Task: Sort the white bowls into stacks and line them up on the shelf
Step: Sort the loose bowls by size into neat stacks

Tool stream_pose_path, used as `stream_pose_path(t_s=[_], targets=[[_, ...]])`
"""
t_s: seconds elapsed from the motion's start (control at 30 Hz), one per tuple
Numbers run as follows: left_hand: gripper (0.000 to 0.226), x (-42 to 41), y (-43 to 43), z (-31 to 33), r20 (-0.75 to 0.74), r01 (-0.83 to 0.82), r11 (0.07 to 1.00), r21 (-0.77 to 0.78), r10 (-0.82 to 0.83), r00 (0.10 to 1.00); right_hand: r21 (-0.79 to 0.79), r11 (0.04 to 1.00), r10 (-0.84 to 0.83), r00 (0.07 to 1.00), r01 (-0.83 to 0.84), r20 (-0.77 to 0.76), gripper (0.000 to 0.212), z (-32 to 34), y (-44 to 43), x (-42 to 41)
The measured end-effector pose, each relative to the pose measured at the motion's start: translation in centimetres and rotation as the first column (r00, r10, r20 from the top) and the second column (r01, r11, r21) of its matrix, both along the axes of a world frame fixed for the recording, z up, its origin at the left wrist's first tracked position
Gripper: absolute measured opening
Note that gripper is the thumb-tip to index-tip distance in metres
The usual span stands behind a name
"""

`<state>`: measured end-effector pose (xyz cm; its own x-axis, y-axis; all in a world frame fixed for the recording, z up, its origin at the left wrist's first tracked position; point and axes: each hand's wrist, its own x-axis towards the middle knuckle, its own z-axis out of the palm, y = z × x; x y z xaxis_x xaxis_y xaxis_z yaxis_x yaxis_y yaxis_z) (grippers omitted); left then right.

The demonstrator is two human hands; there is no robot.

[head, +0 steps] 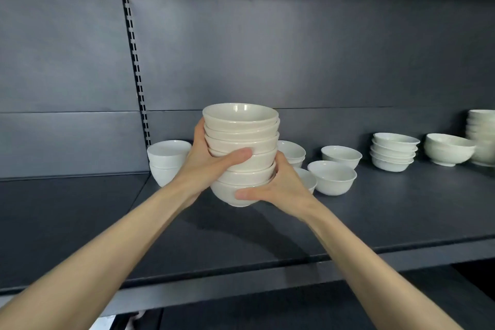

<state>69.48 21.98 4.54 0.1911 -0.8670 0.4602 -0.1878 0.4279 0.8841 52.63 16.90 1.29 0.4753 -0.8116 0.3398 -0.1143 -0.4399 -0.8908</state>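
Both hands hold a tall stack of several cream-white bowls [241, 139] over the dark shelf [375, 222]. My left hand [211, 161] grips the stack's left side, thumb laid across its front. My right hand [278, 185] holds the lowest bowl from the right, thumb on its front. Whether the stack's foot touches the shelf I cannot tell. Behind on the left stands a pair of deeper stacked bowls [167, 161]. Right of the held stack sit a low stack [292, 153], a partly hidden bowl [308, 179] and two single bowls [332, 177] [341, 155].
Farther right are a stack of shallow bowls [393, 151], a wider bowl [448, 149] and a tall stack [482, 136] cut by the frame's edge. A slotted upright [136, 67] splits the back panel. The shelf's front lip [241, 286] runs below my forearms.
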Motion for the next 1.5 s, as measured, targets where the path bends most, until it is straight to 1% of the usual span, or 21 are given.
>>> stream_pose_path(t_s=[0.07,0.13,0.2,0.23,0.3,0.37,0.5,0.6,0.67,0.77,0.83,0.97,1.17,1.27,1.33,1.5], targets=[[0.103,-1.6,0.0,1.0,0.009,0.023,1.000,-0.007,-0.023,1.000,-0.013,1.000,-0.022,1.000,0.022,0.004,0.071,1.0,0.3,-1.9],[0.104,-3.6,-0.4,1.6,0.015,0.045,0.999,-0.012,-0.045,0.999,-0.028,0.999,-0.044,0.999,0.044,0.002,0.074,1.6,0.2,-3.8],[0.102,-6.0,-1.1,1.9,0.016,0.067,0.998,-0.015,-0.067,0.998,-0.023,0.997,-0.079,0.997,0.079,-0.010,0.090,1.9,0.0,-6.1],[0.099,-7.5,-1.5,2.0,0.013,0.081,0.996,-0.021,-0.081,0.997,-0.019,0.996,-0.091,0.996,0.091,-0.008,0.095,2.1,-0.1,-7.4],[0.092,-10.6,-2.6,2.1,0.006,0.104,0.994,-0.024,-0.104,0.995,-0.029,0.995,-0.094,0.996,0.094,0.001,0.088,2.3,-0.7,-10.6],[0.093,-13.9,-4.0,1.8,0.002,0.122,0.992,-0.025,-0.122,0.993,-0.037,0.994,-0.101,0.995,0.101,-0.001,0.081,2.3,-1.6,-14.2],[0.092,-21.5,-7.2,0.8,-0.045,0.157,0.987,-0.027,-0.158,0.986,-0.049,0.990,-0.130,0.991,0.129,-0.022,0.088,1.9,-4.3,-21.9],[0.093,-27.4,-10.1,-0.4,-0.087,0.168,0.986,-0.014,-0.168,0.982,-0.052,0.992,-0.115,0.992,0.112,-0.056,0.082,1.4,-7.0,-27.6],[0.096,-30.6,-12.0,-1.1,-0.084,0.169,0.986,-0.009,-0.169,0.982,-0.039,0.992,-0.126,0.989,0.123,-0.074,0.087,1.0,-8.6,-30.9],[0.090,-34.5,-14.5,-1.9,-0.091,0.174,0.985,0.009,-0.172,0.981,-0.016,0.991,-0.130,0.989,0.129,-0.064,0.083,0.3,-10.9,-34.9],[0.093,-36.8,-16.3,-2.3,-0.083,0.194,0.981,0.022,-0.192,0.978,-0.006,0.991,-0.135,0.989,0.135,-0.056,0.083,0.1,-12.2,-37.1],[0.100,-39.6,-19.0,-3.3,-0.059,0.234,0.972,0.037,-0.232,0.971,-0.022,0.990,-0.138,0.989,0.137,-0.054,0.080,-0.6,-14.2,-40.0],[0.109,-42.7,-21.6,-3.9,-0.023,0.249,0.966,0.070,-0.248,0.969,-0.035,0.987,-0.156,0.987,0.155,-0.031,0.080,-1.4,-16.2,-43.1],[0.105,-43.3,-22.3,-4.1,-0.021,0.251,0.966,0.065,-0.250,0.968,-0.032,0.986,-0.165,0.986,0.164,-0.034,0.083,-2.0,-17.2,-43.6],[0.106,-43.3,-22.5,-4.2,-0.021,0.254,0.965,0.067,-0.253,0.967,-0.024,0.987,-0.160,0.986,0.159,-0.044,0.087,-2.3,-17.7,-43.6],[0.111,-42.8,-22.7,-4.6,-0.032,0.265,0.962,0.058,-0.264,0.964,-0.011,0.992,-0.126,0.991,0.126,-0.036,0.083,-2.3,-18.1,-43.6]])
